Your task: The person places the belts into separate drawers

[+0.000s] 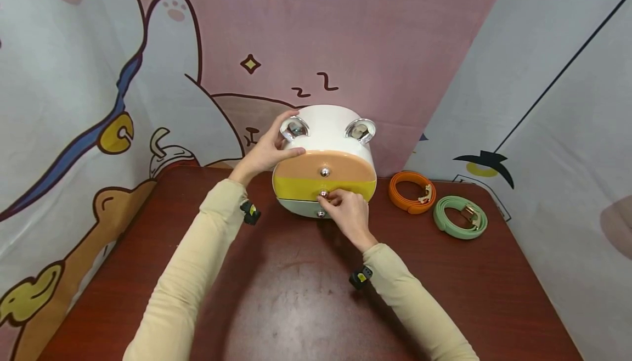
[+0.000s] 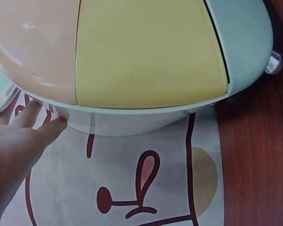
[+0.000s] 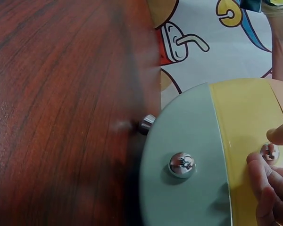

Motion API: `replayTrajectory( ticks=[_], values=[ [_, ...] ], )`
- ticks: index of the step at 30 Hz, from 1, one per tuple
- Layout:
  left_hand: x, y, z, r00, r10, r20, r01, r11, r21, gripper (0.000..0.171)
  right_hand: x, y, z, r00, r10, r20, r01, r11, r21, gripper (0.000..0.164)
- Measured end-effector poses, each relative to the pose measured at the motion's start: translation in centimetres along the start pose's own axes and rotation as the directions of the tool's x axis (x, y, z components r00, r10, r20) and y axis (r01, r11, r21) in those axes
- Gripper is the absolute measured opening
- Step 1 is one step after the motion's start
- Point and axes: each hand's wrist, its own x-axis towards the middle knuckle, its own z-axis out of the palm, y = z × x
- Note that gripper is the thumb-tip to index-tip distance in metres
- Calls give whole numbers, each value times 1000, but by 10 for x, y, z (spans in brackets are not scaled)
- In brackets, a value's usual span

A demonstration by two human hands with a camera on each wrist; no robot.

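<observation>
A small rounded drawer cabinet (image 1: pixel 328 125) stands on the table, with a white body and two chrome ear-like rings on top. Its drawer fronts are peach (image 1: pixel 296 167), yellow (image 2: pixel 151 56) and green (image 3: pixel 188 132), each with a round chrome knob. My left hand (image 1: pixel 271 150) rests on the cabinet's upper left side beside the left ring (image 1: pixel 294 128), fingers fairly straight. With thumb and fingers, my right hand (image 1: pixel 349 213) pinches the yellow drawer's knob (image 3: pixel 270 153). A thin dark gap runs between the yellow and green fronts.
On the brown table (image 1: pixel 291 295), right of the cabinet, lie a coiled orange belt (image 1: pixel 402 202) and a coiled green belt (image 1: pixel 446 226). A cartoon-printed cloth (image 1: pixel 370 37) hangs close behind the cabinet and along both sides.
</observation>
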Motion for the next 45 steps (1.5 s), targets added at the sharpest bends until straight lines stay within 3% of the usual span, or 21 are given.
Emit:
replayTrajectory(
  ticks=[16, 36, 45],
  values=[
    [0, 1, 0, 1000, 4, -1, -4, 1000, -9, 77, 1, -3, 10, 997, 55, -55, -57, 998, -21, 30],
    [-1, 2, 1, 1000, -2, -1, 2, 999, 43, 78, -2, -7, 15, 989, 36, -141, -39, 999, -17, 28],
    [-2, 4, 0, 1000, -4, -4, 4, 999, 52, 77, -7, -9, 14, 990, 19, -141, -21, 1000, -16, 27]
  ],
)
